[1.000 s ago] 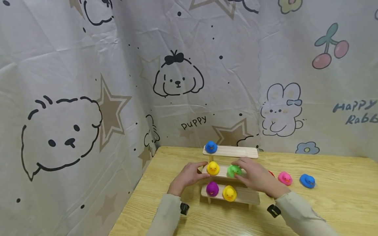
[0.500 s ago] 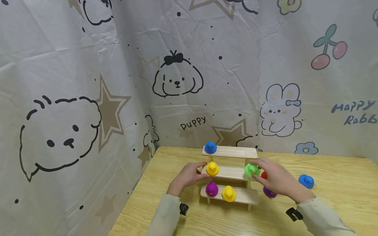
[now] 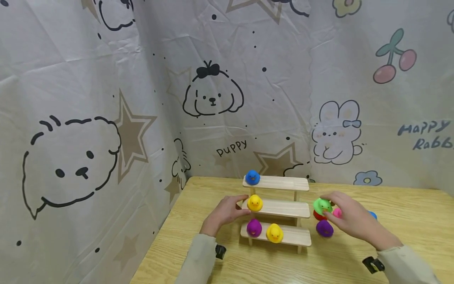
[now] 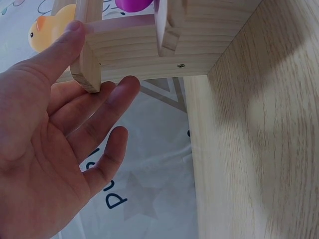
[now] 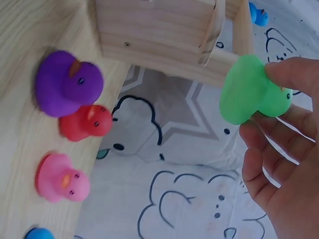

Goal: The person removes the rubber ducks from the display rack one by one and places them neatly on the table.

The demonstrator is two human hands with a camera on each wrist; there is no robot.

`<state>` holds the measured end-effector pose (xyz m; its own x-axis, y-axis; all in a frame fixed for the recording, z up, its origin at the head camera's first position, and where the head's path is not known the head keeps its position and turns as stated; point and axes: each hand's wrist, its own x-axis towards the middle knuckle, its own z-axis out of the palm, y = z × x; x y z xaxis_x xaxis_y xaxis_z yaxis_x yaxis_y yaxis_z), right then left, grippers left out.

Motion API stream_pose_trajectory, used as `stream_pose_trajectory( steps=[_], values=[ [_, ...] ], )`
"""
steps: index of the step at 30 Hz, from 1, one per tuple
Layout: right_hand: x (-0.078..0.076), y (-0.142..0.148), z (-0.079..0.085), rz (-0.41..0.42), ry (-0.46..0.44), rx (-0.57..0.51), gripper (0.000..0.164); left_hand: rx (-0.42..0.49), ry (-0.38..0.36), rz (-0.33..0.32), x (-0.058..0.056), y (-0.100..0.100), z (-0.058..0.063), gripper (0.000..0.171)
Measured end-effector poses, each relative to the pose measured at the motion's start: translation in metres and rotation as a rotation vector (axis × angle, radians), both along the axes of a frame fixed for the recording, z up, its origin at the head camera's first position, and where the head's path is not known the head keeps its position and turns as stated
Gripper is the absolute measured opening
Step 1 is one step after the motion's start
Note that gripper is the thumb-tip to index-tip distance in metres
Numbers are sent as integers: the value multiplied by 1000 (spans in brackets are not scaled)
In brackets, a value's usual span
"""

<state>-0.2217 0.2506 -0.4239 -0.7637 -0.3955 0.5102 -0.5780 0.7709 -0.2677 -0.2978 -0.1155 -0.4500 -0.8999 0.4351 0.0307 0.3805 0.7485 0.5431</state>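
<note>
My right hand (image 3: 349,217) pinches a green rubber duck (image 5: 244,89) between thumb and fingers, held up to the right of a three-step wooden stand (image 3: 287,209). In the head view the green duck overlaps a red duck (image 5: 84,122). My left hand (image 3: 227,211) holds the left end of the middle step, thumb on one face and fingers on the other. A yellow duck (image 3: 255,202) sits on that step beside the thumb. On the top step is a blue duck (image 3: 252,177); the bottom step bears a magenta duck (image 3: 254,227) and another yellow duck (image 3: 274,233).
Right of the stand, a purple duck (image 3: 324,228), a pink duck (image 5: 62,177) and a second blue duck (image 3: 372,215) stand on the wooden table (image 3: 269,268). My right hand partly covers some of them. A printed curtain (image 3: 220,130) hangs behind the table.
My right hand has lifted the green duck off the middle step and carried it rightward past the stand's end. The left hand has stayed at the step's left end.
</note>
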Motion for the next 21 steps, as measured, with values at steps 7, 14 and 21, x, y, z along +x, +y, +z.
stream_pose_trajectory(
  steps=[7,14,21],
  values=[
    [0,13,-8,-29,27,2,39,1,6,-3,1,0,1,60],
    [1,29,-16,-60,-2,19,41,10,7,-11,3,-1,3,59],
    [-4,45,-27,-94,-48,55,38,11,-8,-1,2,-1,4,59]
  ],
)
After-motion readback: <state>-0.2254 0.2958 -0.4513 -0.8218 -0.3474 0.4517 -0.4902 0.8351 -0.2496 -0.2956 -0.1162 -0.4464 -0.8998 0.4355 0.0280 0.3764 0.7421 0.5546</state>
